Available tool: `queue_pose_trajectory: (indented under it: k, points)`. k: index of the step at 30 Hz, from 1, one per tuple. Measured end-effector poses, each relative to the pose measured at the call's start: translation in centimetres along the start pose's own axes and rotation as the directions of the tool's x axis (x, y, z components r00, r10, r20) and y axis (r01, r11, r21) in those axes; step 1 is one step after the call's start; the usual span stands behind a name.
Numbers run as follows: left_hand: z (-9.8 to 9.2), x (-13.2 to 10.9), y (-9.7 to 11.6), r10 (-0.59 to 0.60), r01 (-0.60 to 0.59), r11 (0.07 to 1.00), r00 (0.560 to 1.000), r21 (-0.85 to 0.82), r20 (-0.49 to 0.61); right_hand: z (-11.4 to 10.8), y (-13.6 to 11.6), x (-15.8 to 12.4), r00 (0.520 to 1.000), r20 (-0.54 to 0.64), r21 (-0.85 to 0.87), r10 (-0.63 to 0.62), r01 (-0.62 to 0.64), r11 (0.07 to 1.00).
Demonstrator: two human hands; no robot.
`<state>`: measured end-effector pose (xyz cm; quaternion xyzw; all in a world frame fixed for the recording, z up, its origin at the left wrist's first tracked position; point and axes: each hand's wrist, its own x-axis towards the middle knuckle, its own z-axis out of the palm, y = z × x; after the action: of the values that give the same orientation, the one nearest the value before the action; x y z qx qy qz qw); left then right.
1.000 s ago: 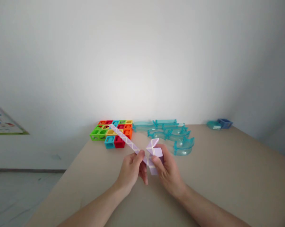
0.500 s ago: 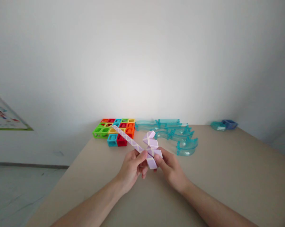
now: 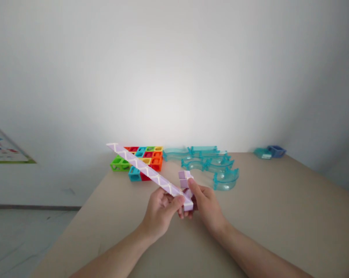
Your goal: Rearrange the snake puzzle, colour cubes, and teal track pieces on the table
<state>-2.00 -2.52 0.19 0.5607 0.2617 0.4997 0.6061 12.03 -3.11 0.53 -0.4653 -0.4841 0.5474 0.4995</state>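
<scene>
A lilac snake puzzle (image 3: 145,168) with pale zigzag seams is held above the table. Its long straight part slants up to the left, passing in front of the coloured cubes, and its right end is folded into a short bent cluster. My left hand (image 3: 162,211) grips the lower end of the straight part, thumb on top. Around the folded segments, my right hand (image 3: 206,202) is closed with its thumb pressed on them. Some of the fingers are hidden behind the puzzle.
Coloured open cubes (image 3: 157,161) stand at the back left of the beige table (image 3: 267,216). Clear teal track pieces (image 3: 226,179) lie behind my right hand. A blue container (image 3: 276,151) and a teal piece (image 3: 263,153) sit at the far right, near the wall.
The straight part of the puzzle now reaches further left and looks larger. The folded segments have turned into a more compact shape, and my right thumb has moved up onto them.
</scene>
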Motion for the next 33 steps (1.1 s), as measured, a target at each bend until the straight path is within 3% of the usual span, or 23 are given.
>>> queue_pose_trajectory:
  k: [4, 8, 11, 14, 18, 23, 25, 27, 30, 33]
  points:
    - [-0.1, -0.3, 0.3, 0.056, -0.065, 0.993, 0.994, 0.101, 0.089, 0.3, -0.1, -0.2, 0.983, -0.146, -0.002, 0.111, -0.113, 0.994]
    - [-0.7, -0.4, 0.9, 0.212, -0.296, 0.870, 0.947, 0.394, 0.243, 0.1, 0.2, -0.1, 0.941, -0.282, 0.006, 0.186, -0.193, 0.981]
    - [-1.2, -0.3, 1.1, 0.306, -0.462, 0.747, 0.877, 0.477, 0.371, 0.1, 0.6, -0.2, 0.940, -0.255, 0.103, 0.225, -0.204, 0.973]
    - [-1.6, -0.2, 1.2, 0.319, -0.524, 0.687, 0.840, 0.503, 0.440, 0.2, 0.7, -0.2, 0.956, -0.189, 0.194, 0.224, -0.187, 0.963]
    - [-2.0, 0.1, 1.5, 0.355, -0.563, 0.619, 0.823, 0.548, 0.444, -0.3, 0.1, 0.0, 0.978, -0.150, 0.165, 0.144, -0.119, 0.979]
    - [-2.7, 0.7, 1.5, 0.439, -0.593, 0.573, 0.805, 0.566, 0.398, -1.1, -1.0, -0.2, 0.983, -0.079, -0.008, -0.167, 0.167, 0.986]
    - [-2.8, 0.8, 1.3, 0.454, -0.569, 0.589, 0.821, 0.574, 0.347, -1.1, -1.0, -0.4, 0.965, -0.037, -0.020, -0.259, 0.259, 0.966]
    - [-2.5, 0.6, 1.1, 0.425, -0.493, 0.651, 0.867, 0.578, 0.261, -1.1, -0.8, -0.4, 0.953, -0.046, -0.034, -0.300, 0.299, 0.954]
    - [-1.3, 0.2, 0.8, 0.231, -0.235, 0.836, 0.970, 0.495, 0.070, -1.0, -0.3, -0.4, 0.949, -0.105, -0.047, -0.299, 0.295, 0.954]
    - [0.2, -0.1, 0.2, 0.016, 0.005, 0.954, 0.998, 0.299, -0.067, -0.9, 0.1, -0.2, 0.950, -0.167, -0.035, -0.265, 0.263, 0.964]
